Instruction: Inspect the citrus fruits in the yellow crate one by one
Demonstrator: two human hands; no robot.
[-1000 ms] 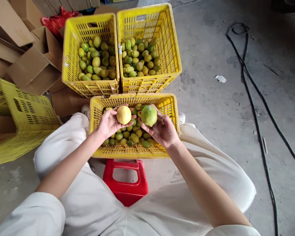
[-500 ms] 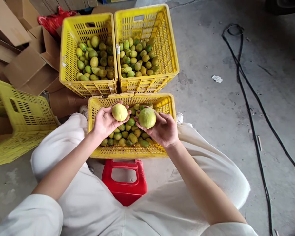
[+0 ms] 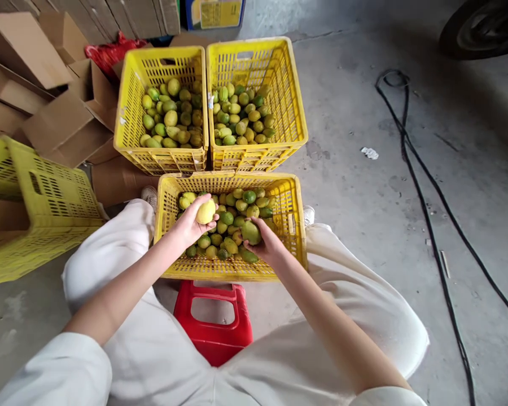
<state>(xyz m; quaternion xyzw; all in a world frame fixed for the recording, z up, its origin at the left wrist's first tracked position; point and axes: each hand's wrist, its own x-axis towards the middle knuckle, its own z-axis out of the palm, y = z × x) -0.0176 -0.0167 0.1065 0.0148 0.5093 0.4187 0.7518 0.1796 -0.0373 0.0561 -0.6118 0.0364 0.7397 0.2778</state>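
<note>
In my left hand (image 3: 195,220) rests a pale yellow lemon (image 3: 205,212), with the fingers curled around its side and underneath. My right hand (image 3: 266,239) grips a greener lemon (image 3: 250,232), lower and closer to the fruit pile. Both hands are over the near yellow crate (image 3: 295,225), which stands between my knees. Several green and yellow lemons (image 3: 228,246) lie in it, partly hidden by my hands. A red plastic stool (image 3: 214,332) sits in front of me, just this side of the crate.
Behind are two more yellow crates, a left one (image 3: 129,101) and a right one (image 3: 294,96), both holding lemons. Another crate (image 3: 55,192) lies at the left near cardboard boxes (image 3: 63,124). A black cable (image 3: 423,186) runs along the floor at right, with a wheel (image 3: 482,31) beyond.
My right hand has lowered toward the pile and turned over with the greener lemon. My left hand has tilted slightly, still holding the yellow one. The view has tipped up a little.
</note>
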